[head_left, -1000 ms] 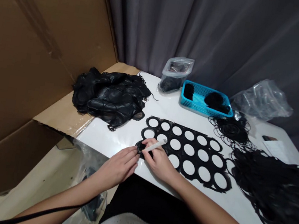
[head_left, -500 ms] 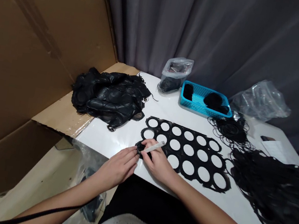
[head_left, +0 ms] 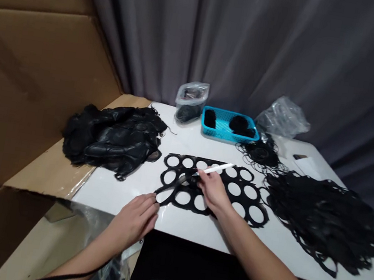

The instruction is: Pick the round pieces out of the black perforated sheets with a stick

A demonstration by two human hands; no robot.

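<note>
1. Working over a white tabletop (head_left: 117, 197), the person's two bare hands stayed close to one flat, matte black sheet punched with rows of round holes (head_left: 244, 183), which lay in the middle of the table.
2. The right hand (head_left: 213, 191) was closed around a slim white stick (head_left: 216, 168), its fingers pinching the stick with the far end pointing up and away across the sheet.
3. The left hand (head_left: 135, 219) lay half open at the near corner of the sheet, its fingertips (head_left: 154, 203) just beside a curled black strip (head_left: 169, 185). I could not tell whether they had hold of it or whether the strip was still joined to the sheet.
4. A rumpled black heap of soft sheets (head_left: 112, 137) sat to the left, and a large tangle of black perforated scrap (head_left: 323, 218) lay to the right.
5. Further back were a small coil of thin black rings (head_left: 261, 154), a bright blue plastic mesh basket (head_left: 228, 137) holding two black bundles (head_left: 239, 124), and a clear zip bag of black pieces (head_left: 190, 102).
6. Judging by these heaps, much material appeared to be handled already or waiting, though the pictures did not show which heap was which.
</note>
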